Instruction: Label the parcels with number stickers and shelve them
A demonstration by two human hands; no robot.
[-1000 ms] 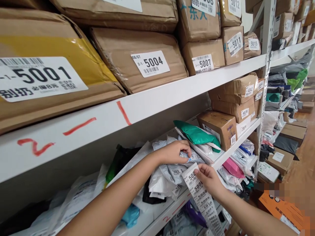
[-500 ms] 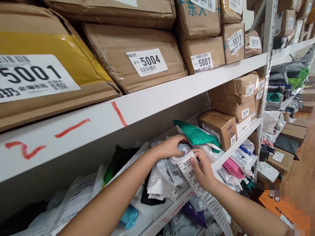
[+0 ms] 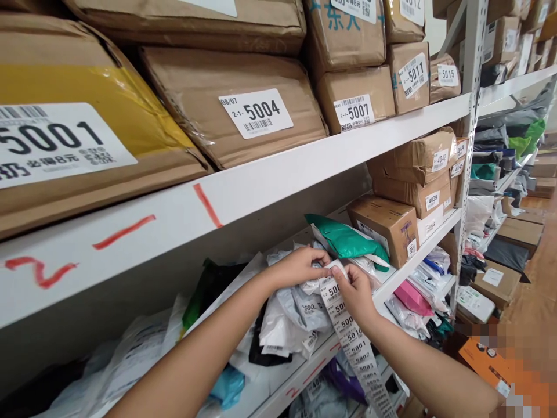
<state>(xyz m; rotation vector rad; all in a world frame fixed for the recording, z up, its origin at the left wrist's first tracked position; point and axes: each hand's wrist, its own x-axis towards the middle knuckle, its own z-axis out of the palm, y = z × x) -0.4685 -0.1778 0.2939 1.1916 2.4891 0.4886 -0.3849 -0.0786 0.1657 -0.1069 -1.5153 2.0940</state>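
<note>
A long strip of numbered sticker labels (image 3: 357,347) hangs down in front of the middle shelf. My right hand (image 3: 357,291) pinches its upper right edge between thumb and fingers. At the strip's top end, my left hand (image 3: 302,266) has thumb and fingertips closed on the upper left corner. Just behind both hands lies a green mailer bag (image 3: 348,237). Below my left hand are a grey plastic parcel (image 3: 302,305) with a label reading 5002 and a white plastic parcel (image 3: 278,331).
Labelled cardboard boxes (image 3: 261,69) fill the upper shelf, whose white front beam (image 3: 270,180) crosses above my arms. A brown box (image 3: 385,223) stands beyond the green bag. A metal upright (image 3: 473,87) rises at the right. Lower down lie more bagged parcels, including a pink one (image 3: 411,296).
My left hand has moved from the parcels to the strip's top end and closed there. The strip now hangs straighter, with its numbers turned more toward me.
</note>
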